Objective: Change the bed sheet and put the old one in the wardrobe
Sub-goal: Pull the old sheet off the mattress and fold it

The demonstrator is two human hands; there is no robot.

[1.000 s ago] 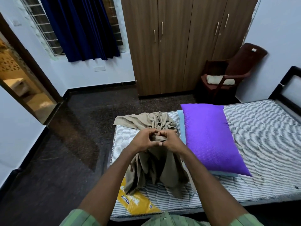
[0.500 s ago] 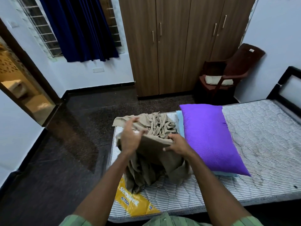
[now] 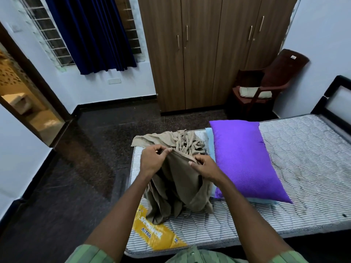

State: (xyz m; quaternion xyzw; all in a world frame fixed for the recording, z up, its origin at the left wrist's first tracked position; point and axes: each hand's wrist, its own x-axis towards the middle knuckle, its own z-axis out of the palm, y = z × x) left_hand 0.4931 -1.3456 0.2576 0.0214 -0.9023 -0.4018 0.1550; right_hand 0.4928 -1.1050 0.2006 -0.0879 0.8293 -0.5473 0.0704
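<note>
Now both hands, left hand [image 3: 152, 161] and right hand [image 3: 206, 166], pinch beige sheet [image 3: 178, 186]; mattress label [image 3: 152, 234] reads "ASTRA".

Crumpled tan bed sheet [image 3: 176, 179] heaped on the striped mattress [image 3: 303, 168] — one edge lifted, pinched between fingertips of both hands, folds hanging below them.

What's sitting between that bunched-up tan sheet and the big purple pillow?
In the head view, a light blue pillow lies partly under the purple pillow, its edge showing beside the tan sheet.
</note>
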